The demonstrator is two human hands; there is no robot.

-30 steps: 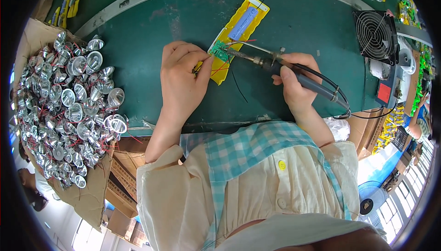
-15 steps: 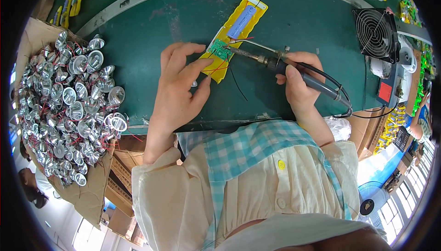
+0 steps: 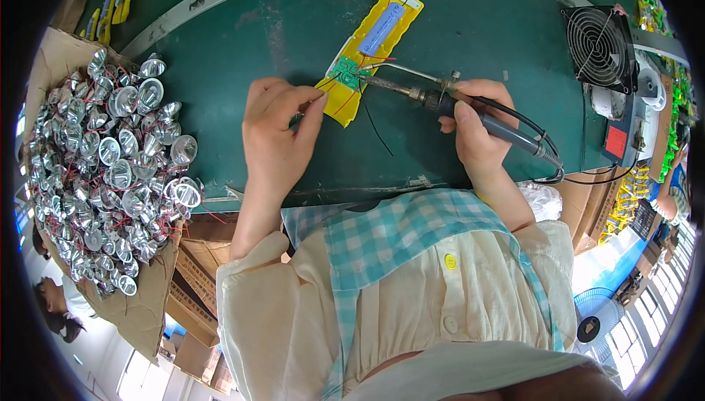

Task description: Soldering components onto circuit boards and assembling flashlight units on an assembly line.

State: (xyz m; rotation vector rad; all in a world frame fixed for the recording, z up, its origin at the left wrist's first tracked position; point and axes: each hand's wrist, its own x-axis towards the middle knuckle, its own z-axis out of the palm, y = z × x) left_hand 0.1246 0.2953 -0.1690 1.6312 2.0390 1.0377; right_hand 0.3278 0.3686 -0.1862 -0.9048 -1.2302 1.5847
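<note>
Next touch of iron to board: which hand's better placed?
Right hand, I'd say: it grips the soldering iron, tip at the green board; left hand is by the yellow casing.

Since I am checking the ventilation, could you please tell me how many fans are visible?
2: the black square fan at the right end of the bench, past the right hand, and the round bluish fan at the picture's lower right; others may be hidden.

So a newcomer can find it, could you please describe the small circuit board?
Near the middle of the dark green bench, a long yellow casing lies at a slant. The circuit board sits in it, below the blue cylinder in this view, by the tip of the soldering iron. Unlike the round cylinder, it is flat and green.
</note>
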